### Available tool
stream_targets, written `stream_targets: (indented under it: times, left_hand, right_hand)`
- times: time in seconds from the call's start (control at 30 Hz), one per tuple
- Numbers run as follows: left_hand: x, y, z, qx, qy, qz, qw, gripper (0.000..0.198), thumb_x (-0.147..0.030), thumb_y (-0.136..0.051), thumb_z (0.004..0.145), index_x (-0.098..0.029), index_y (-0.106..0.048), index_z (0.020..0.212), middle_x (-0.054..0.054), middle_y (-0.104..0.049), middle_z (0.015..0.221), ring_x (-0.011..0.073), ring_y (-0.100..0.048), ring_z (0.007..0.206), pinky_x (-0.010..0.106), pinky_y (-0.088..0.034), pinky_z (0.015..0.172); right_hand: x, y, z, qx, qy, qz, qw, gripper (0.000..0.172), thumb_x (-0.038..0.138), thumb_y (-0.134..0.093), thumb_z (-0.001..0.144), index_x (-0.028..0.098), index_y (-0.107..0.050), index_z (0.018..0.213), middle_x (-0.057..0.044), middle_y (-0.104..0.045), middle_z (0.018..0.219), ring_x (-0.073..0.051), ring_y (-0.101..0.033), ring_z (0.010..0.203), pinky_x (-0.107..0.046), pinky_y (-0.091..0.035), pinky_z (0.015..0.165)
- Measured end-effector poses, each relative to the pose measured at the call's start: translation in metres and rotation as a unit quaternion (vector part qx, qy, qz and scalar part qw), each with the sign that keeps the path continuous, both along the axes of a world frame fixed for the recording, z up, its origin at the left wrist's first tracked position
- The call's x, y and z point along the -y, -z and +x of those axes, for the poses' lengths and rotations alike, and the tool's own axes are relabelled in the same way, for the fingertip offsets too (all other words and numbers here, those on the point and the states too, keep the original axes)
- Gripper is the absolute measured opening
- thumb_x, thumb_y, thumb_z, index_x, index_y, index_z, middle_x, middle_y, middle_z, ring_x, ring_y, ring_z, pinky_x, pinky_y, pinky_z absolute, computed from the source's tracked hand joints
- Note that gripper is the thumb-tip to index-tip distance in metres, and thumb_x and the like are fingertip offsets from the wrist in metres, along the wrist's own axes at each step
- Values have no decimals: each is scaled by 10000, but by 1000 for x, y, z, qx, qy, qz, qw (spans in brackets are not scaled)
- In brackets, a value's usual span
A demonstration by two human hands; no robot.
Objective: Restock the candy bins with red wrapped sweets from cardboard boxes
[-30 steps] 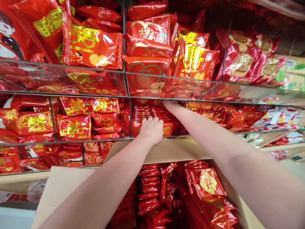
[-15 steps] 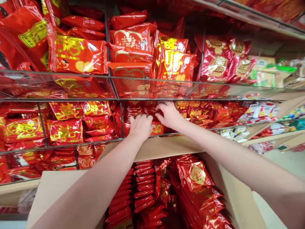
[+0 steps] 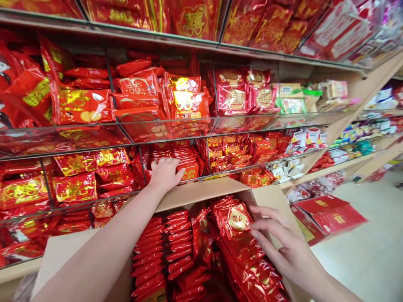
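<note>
My left hand (image 3: 166,173) reaches into a middle-shelf compartment and rests over a row of small red snack packets (image 3: 190,173), its thumb and fingers apart. My right hand (image 3: 283,239) is above the right side of an open cardboard box (image 3: 201,191). Its fingers are spread, the tips beside the top red foil packet (image 3: 237,218) with a gold emblem; whether they touch it I cannot tell. Stacked red packets (image 3: 179,243) fill the box in columns.
A clear shelf lip (image 3: 163,133) runs above the left hand. Larger red biscuit packs (image 3: 83,102) stand on the shelf above. Dividers separate the compartments. On the floor at the right lies a red carton (image 3: 333,216).
My right hand has left the shelf compartment and come down to the box's right side. My left hand stays at the shelf packets. The view has swung right and tilted up.
</note>
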State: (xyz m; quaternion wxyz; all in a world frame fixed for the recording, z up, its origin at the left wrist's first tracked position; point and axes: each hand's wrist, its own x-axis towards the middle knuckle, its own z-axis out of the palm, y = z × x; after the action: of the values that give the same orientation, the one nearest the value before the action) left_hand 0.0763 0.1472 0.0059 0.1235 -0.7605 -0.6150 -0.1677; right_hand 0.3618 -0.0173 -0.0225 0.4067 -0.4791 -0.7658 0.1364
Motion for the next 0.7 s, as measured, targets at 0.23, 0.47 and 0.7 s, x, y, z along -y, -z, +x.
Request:
stream_targets:
  times: [0.23, 0.47, 0.7]
  left_hand:
    - [3, -10, 3, 20, 24, 62, 998, 350, -390, -450, 811, -222, -562, 1096, 106, -518, 1256, 279, -431, 1155, 481, -332, 919]
    - [91, -9, 17, 120, 249, 158, 948, 285, -159, -488, 800, -205, -536, 1078, 76, -604, 1101, 178, -523, 1062, 351, -410, 929]
    - [197, 85, -3, 249, 182, -23, 951, 260, -160, -525, 789, -258, -591, 1021, 55, -625, 1058, 163, -588, 993, 278, -486, 852]
  right_hand:
    - [45, 78, -46, 36, -198, -31, 979, 96, 228, -553, 815, 230, -639, 855, -43, -643, 961, -143, -592, 860, -214, -487, 764]
    - [36, 95, -101, 305, -136, -327, 884, 316, 154, -633, 692, 79, -658, 998, -171, -614, 1103, -316, -571, 1012, -350, -487, 826]
    - [35, 78, -104, 305, -213, -397, 839, 375, 329, -629, 710, 151, -665, 1038, -130, -669, 1032, -277, -637, 919, -288, -496, 743]
